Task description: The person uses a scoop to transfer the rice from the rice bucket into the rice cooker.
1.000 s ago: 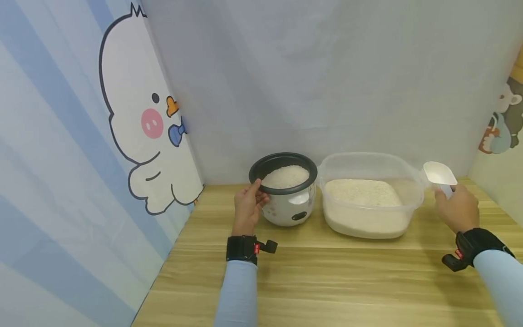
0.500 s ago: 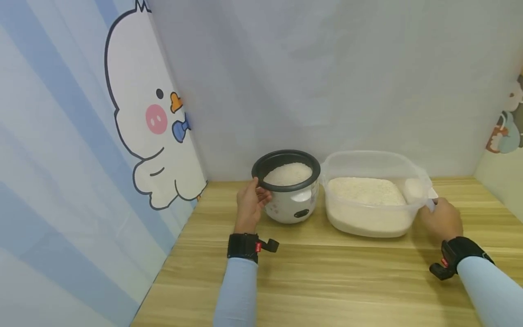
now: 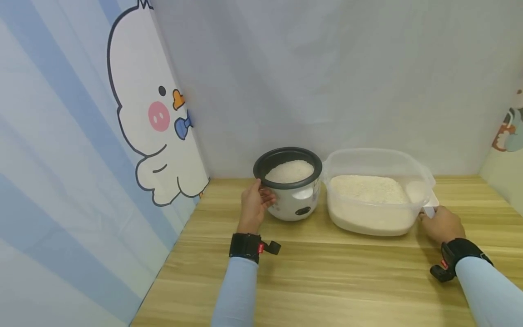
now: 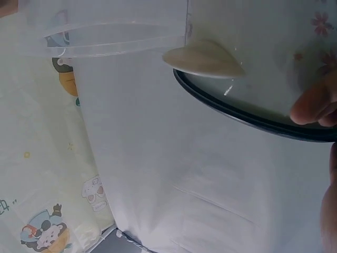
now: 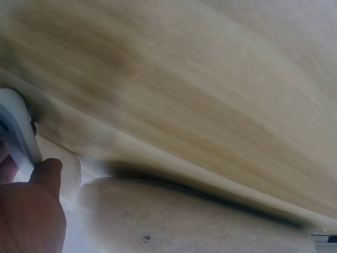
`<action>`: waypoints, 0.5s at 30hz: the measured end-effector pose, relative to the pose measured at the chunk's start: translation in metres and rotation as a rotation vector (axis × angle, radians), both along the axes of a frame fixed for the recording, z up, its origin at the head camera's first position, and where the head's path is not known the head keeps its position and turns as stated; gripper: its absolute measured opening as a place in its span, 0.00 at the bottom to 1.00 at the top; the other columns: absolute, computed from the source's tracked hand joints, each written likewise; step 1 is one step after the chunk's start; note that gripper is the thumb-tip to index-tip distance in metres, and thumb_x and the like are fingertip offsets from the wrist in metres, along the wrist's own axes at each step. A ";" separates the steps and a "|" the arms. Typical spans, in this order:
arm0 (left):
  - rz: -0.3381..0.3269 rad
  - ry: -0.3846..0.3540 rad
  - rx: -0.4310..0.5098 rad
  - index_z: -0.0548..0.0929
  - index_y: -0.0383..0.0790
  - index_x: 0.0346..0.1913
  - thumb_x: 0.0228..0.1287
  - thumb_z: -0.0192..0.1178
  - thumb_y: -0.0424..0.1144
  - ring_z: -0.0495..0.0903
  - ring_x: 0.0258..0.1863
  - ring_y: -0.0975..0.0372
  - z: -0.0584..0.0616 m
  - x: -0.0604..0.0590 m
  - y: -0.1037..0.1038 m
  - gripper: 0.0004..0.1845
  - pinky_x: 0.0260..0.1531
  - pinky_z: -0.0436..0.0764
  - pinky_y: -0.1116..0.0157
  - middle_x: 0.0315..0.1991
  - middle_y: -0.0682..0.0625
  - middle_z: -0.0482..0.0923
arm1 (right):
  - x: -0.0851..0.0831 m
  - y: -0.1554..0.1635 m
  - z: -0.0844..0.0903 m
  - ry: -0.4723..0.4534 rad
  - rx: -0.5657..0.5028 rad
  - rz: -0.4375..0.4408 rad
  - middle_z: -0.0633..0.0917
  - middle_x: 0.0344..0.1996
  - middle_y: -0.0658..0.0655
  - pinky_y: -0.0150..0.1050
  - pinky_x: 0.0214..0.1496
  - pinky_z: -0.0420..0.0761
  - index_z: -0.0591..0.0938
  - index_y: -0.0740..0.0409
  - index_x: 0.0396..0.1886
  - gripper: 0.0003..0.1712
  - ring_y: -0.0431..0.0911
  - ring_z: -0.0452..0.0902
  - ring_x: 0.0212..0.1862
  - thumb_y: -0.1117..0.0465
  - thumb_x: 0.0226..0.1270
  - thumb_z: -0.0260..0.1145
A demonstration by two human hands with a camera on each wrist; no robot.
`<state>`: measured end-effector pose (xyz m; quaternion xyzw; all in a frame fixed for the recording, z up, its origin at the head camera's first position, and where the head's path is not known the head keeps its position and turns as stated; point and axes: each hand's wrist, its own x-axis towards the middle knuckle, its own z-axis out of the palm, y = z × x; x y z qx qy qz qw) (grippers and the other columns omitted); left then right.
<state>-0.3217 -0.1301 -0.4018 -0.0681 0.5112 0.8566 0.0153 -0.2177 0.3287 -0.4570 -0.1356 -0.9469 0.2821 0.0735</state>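
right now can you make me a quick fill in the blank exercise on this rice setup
1. The left hand holds the side of the small rice ____.
2. The right hand grips the handle of a white scoop whose bowl lies inside the clear plastic ____.
3. The rice cooker and tub both hold white ____.
4. Both stand on a ____ table.

Missing words: cooker; tub; rice; wooden

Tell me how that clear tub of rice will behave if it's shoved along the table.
The clear tub likely slides rather than tips: it sits low and wide on the smooth wooden table. The rice filling its lower part probably makes it heavy. Its thin walls may flex under a push.
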 end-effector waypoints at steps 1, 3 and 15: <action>-0.005 -0.001 0.000 0.77 0.35 0.35 0.73 0.49 0.46 0.77 0.18 0.60 0.000 0.000 0.000 0.17 0.21 0.81 0.65 0.23 0.47 0.73 | 0.000 0.000 0.000 0.004 0.007 0.011 0.75 0.24 0.64 0.38 0.20 0.65 0.72 0.75 0.40 0.25 0.53 0.70 0.25 0.51 0.69 0.55; -0.016 -0.004 -0.006 0.76 0.35 0.33 0.73 0.48 0.48 0.77 0.18 0.59 -0.002 0.001 0.001 0.18 0.21 0.81 0.64 0.22 0.47 0.73 | 0.001 0.000 0.001 -0.003 0.023 0.034 0.74 0.22 0.62 0.38 0.20 0.65 0.73 0.73 0.37 0.24 0.52 0.69 0.24 0.51 0.69 0.55; -0.107 0.110 -0.739 0.77 0.36 0.40 0.67 0.53 0.48 0.76 0.38 0.54 -0.020 0.013 -0.001 0.16 0.37 0.76 0.59 0.36 0.44 0.77 | 0.006 -0.037 0.025 -0.108 0.135 0.062 0.70 0.36 0.83 0.66 0.31 0.62 0.70 0.78 0.43 0.39 0.77 0.61 0.37 0.38 0.68 0.46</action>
